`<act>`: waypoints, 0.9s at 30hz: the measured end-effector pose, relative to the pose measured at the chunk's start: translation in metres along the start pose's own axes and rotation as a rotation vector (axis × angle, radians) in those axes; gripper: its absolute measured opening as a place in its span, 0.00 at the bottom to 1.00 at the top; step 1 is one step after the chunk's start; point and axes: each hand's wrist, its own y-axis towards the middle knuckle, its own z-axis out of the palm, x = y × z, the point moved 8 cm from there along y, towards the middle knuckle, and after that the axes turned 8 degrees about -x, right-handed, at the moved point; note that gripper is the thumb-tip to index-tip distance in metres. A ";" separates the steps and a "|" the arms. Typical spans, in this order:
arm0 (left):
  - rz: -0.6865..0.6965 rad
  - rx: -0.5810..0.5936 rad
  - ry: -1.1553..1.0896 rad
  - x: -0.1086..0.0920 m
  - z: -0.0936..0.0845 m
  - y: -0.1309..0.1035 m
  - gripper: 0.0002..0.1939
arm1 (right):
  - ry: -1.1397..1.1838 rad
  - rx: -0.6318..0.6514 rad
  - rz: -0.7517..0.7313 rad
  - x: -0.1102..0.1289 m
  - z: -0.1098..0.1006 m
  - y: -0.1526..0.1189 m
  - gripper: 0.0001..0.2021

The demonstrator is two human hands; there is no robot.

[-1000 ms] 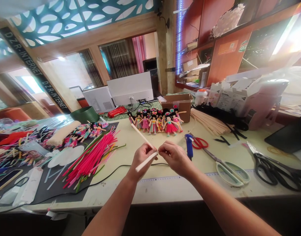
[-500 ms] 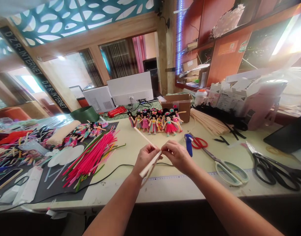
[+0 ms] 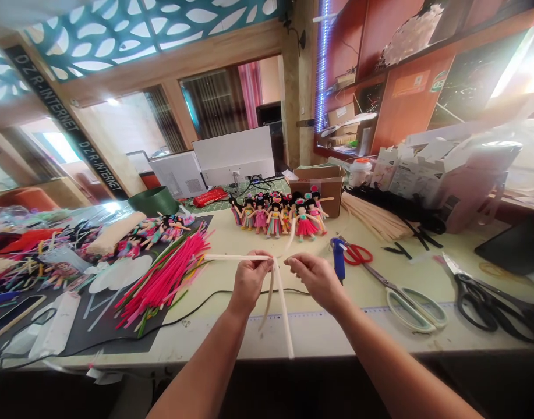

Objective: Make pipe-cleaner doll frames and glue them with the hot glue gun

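Above the near edge of the bench [image 3: 186,338], the left hand [image 3: 251,282] pinches cream strips [image 3: 285,311], one pointing toward the bench's left end and others hanging toward the near edge, while the right hand [image 3: 314,276] curls just beside them; whether it grips the blurred pale strip [image 3: 292,233] cannot be told. Toward the far edge small dolls [image 3: 274,222] stand grouped beside a cardboard box [image 3: 330,192], and pink stems [image 3: 166,273] lie nearer the left end. Pale-handled scissors [image 3: 400,293] lie toward the right end, with black-handled scissors [image 3: 466,297] nearer the near right corner.
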 end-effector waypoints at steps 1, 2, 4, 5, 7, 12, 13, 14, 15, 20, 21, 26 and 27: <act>0.027 0.007 0.059 -0.002 0.000 -0.001 0.11 | 0.113 0.061 0.104 -0.007 0.006 -0.001 0.13; 0.050 0.024 0.114 -0.004 0.001 -0.003 0.11 | 0.224 0.105 0.191 -0.012 0.012 -0.003 0.13; 0.078 0.082 0.182 -0.007 0.006 -0.007 0.10 | 0.391 0.131 0.287 -0.016 0.018 -0.005 0.13; 0.079 0.120 0.190 -0.007 0.009 -0.010 0.10 | 0.437 0.128 0.305 -0.017 0.019 -0.006 0.12; 0.059 0.204 0.168 -0.006 0.015 -0.013 0.10 | 0.480 0.120 0.312 -0.018 0.020 -0.008 0.11; -0.101 0.307 0.024 0.005 0.019 -0.016 0.12 | 0.500 0.109 0.258 -0.018 0.018 -0.010 0.08; -0.144 0.320 -0.004 0.008 0.020 -0.016 0.12 | 0.494 0.112 0.244 -0.017 0.017 -0.011 0.08; -0.190 0.333 -0.033 0.011 0.020 -0.017 0.12 | 0.491 0.118 0.233 -0.016 0.017 -0.011 0.08; -0.238 0.342 -0.066 0.015 0.021 -0.018 0.12 | 0.494 0.127 0.225 -0.014 0.016 -0.012 0.08; -0.449 0.376 -0.255 0.028 0.026 -0.026 0.15 | 0.564 0.201 0.231 -0.007 0.019 -0.017 0.11; -0.471 0.385 -0.276 0.028 0.027 -0.028 0.15 | 0.576 0.216 0.236 -0.006 0.020 -0.018 0.11; -0.518 0.425 -0.327 0.022 0.033 -0.034 0.13 | 0.615 0.304 0.252 -0.004 0.023 -0.019 0.11; -0.523 0.438 -0.331 0.020 0.034 -0.035 0.13 | 0.621 0.325 0.255 -0.004 0.024 -0.019 0.10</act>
